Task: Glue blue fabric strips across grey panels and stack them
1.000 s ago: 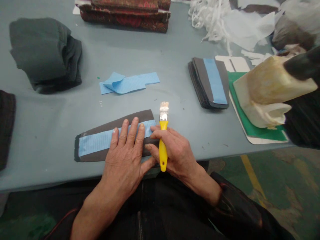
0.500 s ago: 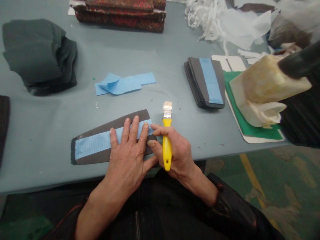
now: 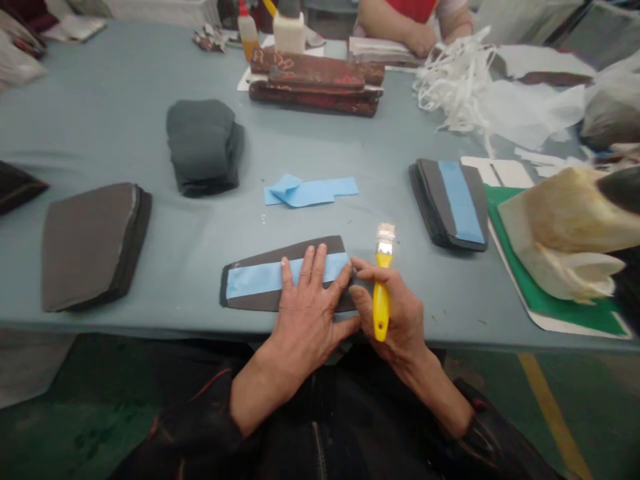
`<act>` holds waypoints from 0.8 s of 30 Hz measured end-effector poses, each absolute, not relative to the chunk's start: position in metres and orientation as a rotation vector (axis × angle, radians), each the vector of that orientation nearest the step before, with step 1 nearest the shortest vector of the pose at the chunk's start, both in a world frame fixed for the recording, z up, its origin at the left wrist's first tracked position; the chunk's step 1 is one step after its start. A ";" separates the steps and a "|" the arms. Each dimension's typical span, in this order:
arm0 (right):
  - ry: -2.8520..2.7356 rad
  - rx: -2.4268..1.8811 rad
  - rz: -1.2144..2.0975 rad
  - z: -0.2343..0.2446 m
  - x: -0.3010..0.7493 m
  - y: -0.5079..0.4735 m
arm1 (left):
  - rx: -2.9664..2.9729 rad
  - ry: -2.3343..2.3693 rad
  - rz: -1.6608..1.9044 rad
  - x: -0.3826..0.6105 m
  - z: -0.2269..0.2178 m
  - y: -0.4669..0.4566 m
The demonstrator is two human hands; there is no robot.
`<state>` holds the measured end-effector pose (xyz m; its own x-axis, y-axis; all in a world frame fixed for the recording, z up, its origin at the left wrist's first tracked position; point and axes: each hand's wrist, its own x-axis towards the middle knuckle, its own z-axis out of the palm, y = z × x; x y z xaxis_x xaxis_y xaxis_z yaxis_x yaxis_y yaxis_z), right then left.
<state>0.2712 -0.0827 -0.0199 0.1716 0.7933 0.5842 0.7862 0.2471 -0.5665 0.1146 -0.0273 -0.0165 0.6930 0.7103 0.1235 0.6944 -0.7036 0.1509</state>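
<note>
A dark grey tapered panel (image 3: 250, 301) lies on the table with a light blue strip (image 3: 255, 279) along its length. My left hand (image 3: 307, 313) rests flat across strip and panel, its fingers spread. Close on its right, my right hand (image 3: 403, 310) holds a paintbrush (image 3: 381, 310) with a yellow handle, bristles pointing away from me. The right index fingertip is at the strip's right end. Beyond the panel lie loose light blue strips (image 3: 320, 192), one folded over.
Grey pieces stand in stacks at left (image 3: 87, 247) and far left-centre (image 3: 203, 143). A stack with a blue strip (image 3: 447, 203) sits right, beside a stained white container (image 3: 560, 227) on a green board (image 3: 550, 303). Patterned rolls (image 3: 315, 83) lie beyond; a co-worker's arms (image 3: 400, 30) show behind.
My view has swung left and up, so everything appears shifted right and more of the far table shows. Both hands keep nearly the same pose on the panel.
</note>
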 end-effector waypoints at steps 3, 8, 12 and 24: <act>-1.586 -1.550 0.006 -0.023 0.273 -0.082 | 2.813 1.188 0.346 0.112 -0.020 -0.030; -1.638 -1.575 -0.046 -0.024 0.272 -0.079 | 2.843 1.217 0.497 0.089 -0.020 -0.039; -1.751 -1.589 -0.109 -0.026 0.269 -0.076 | 2.866 1.252 0.604 0.056 -0.023 -0.043; -1.895 -1.598 -0.067 -0.024 0.266 -0.076 | 2.897 1.369 0.544 0.035 -0.034 -0.039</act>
<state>0.2665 -0.0762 -0.0242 -0.0457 0.8644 0.5007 0.8976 0.2555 -0.3592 0.0353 -0.0393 -0.0339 0.5904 0.7307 0.3429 0.7668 -0.6404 0.0444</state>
